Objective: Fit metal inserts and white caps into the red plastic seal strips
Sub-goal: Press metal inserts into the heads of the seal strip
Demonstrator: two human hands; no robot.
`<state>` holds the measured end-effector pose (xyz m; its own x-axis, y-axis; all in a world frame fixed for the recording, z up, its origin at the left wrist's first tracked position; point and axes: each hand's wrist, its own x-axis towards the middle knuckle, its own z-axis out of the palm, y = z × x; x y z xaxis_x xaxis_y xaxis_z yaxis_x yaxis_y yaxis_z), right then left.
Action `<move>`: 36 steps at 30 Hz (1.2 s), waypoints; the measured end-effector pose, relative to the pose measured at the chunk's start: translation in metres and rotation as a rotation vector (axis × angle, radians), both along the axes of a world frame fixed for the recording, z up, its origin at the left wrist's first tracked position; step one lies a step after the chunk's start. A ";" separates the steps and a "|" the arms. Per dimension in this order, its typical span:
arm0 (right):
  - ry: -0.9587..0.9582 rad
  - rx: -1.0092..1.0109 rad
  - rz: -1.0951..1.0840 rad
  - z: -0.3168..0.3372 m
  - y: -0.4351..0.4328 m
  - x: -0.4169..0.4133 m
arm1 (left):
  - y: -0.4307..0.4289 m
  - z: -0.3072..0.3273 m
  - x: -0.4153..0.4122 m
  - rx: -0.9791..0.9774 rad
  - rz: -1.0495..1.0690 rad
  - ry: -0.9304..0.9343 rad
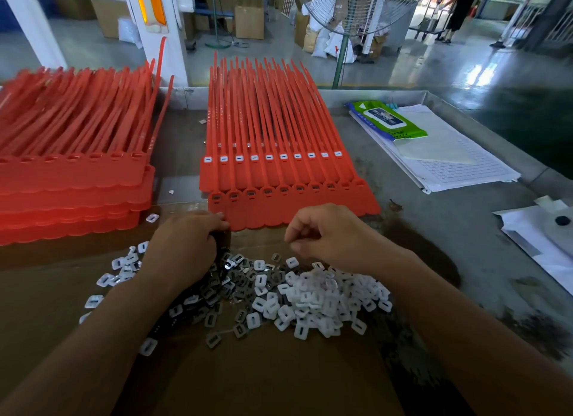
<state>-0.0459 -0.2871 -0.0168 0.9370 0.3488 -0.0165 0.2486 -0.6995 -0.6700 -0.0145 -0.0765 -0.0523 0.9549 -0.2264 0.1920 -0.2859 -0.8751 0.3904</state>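
Note:
Two sheets of red seal strips (279, 179) lie in front of me; the upper sheet carries a row of white caps (269, 157), and the lower sheet's sockets (266, 192) show dark insides. A pile of white caps (322, 297) and grey metal inserts (223, 288) is spread on brown cardboard below them. My left hand (186, 245) rests at the near left corner of the lower sheet, fingers curled over the inserts; what it holds is hidden. My right hand (322, 232) hovers above the pile with its fingers curled, thumb and forefinger pinched together.
A stack of uncapped red strip sheets (71, 179) lies at the left. A green wet-wipe pack (387, 121) sits on gridded papers (449, 164) at the right, more white paper (539, 235) at the far right. The metal table rim (387, 94) runs behind.

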 end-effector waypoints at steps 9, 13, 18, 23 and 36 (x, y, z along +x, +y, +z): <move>-0.113 0.157 -0.300 0.000 -0.038 0.029 | 0.000 -0.001 0.000 -0.022 0.002 -0.008; -0.145 0.166 -0.477 -0.007 -0.059 0.052 | -0.001 -0.001 0.000 -0.030 0.000 -0.023; -0.196 0.056 -0.597 -0.010 -0.074 0.074 | 0.000 -0.001 0.000 -0.044 -0.002 -0.032; -0.120 0.025 -0.605 -0.019 -0.079 0.087 | -0.001 -0.001 0.000 -0.051 -0.001 -0.028; -0.086 -0.043 -0.548 -0.027 -0.077 0.090 | 0.001 -0.001 -0.001 -0.046 -0.002 -0.017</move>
<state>0.0443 -0.3641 -0.0437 0.9798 -0.1893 0.0647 -0.1067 -0.7684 -0.6310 -0.0154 -0.0752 -0.0535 0.9510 -0.2189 0.2184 -0.2946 -0.8559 0.4250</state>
